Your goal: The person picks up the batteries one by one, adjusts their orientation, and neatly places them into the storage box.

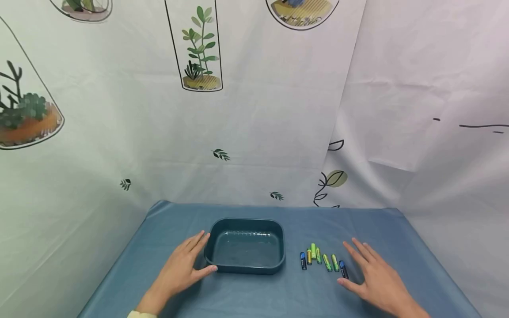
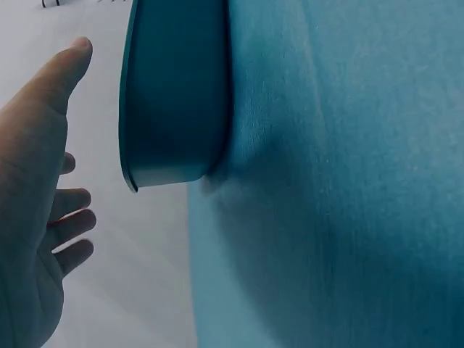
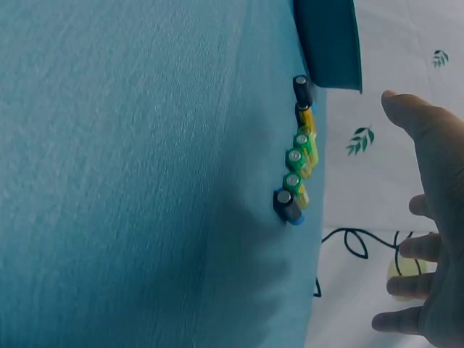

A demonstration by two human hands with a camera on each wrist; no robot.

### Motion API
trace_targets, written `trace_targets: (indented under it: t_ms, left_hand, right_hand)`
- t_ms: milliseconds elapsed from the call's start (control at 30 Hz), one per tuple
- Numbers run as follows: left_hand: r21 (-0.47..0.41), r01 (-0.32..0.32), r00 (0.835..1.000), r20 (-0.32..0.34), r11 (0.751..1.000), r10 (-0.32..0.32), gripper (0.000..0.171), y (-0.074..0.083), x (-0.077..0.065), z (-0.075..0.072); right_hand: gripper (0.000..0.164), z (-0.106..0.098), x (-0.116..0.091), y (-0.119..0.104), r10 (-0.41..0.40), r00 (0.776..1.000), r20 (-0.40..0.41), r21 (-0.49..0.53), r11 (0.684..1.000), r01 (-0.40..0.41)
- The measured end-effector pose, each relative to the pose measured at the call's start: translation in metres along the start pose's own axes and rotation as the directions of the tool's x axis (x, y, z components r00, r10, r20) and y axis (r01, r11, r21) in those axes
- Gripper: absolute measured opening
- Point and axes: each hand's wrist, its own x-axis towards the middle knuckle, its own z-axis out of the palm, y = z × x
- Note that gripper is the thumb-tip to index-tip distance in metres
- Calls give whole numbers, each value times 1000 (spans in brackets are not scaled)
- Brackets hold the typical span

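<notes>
A dark teal rectangular dish (image 1: pixel 244 268) stands on the blue-covered table. At its left side my left hand (image 1: pixel 179 267) hovers with fingers spread, thumb and fingertips close to the rim; the left wrist view shows this hand (image 2: pixel 36 181) holding nothing beside the dish (image 2: pixel 174 94). Right of the dish lie several small batteries, among them a bright green battery (image 1: pixel 313 251), a black and blue battery (image 1: pixel 303 261) and another dark battery (image 1: pixel 343 269) at the right end. My right hand (image 1: pixel 375 276), fingers extended and apart, is just right of that last battery and holds nothing.
The blue tablecloth (image 1: pixel 254 293) covers the table out to its edges. Pale cloth walls (image 1: pixel 254 123) printed with plants rise behind the table and on both sides. The dish stands near the batteries, a small gap between them.
</notes>
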Motion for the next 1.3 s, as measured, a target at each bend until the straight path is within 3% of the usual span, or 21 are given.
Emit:
trace_targets:
  t_ms: [333,600,767,1000,1200,1300]
  left_hand:
    - [-172,79,996,42,982,-73,87,-7,12,7]
    - [-248,195,980,81,949,-180,92,-15,15,16]
    - [-314,211,977,83,926,-195,90,-19,17,25]
    - [-360,255,967,121,897,-226,92,-21,18,29]
    - [-369,257,966,113,893,-231,93,-21,19,29]
    - [-362,248,969,102,899,-226,93,-22,19,29]
  right_hand:
    - [96,2,2,10,17,1000,-10,30,999,-16]
    - [88,11,6,23,10,999,-36,121,993,-6]
    - [80,17,7,37,-10,999,-42,243,970,20]
    - [79,24,8,51,-8,1000,11,381,924,4]
    - [70,29,11,58,-35,999,-18,453,891,39]
    - [65,32,13,60,-61,997,-41,451,889,73]
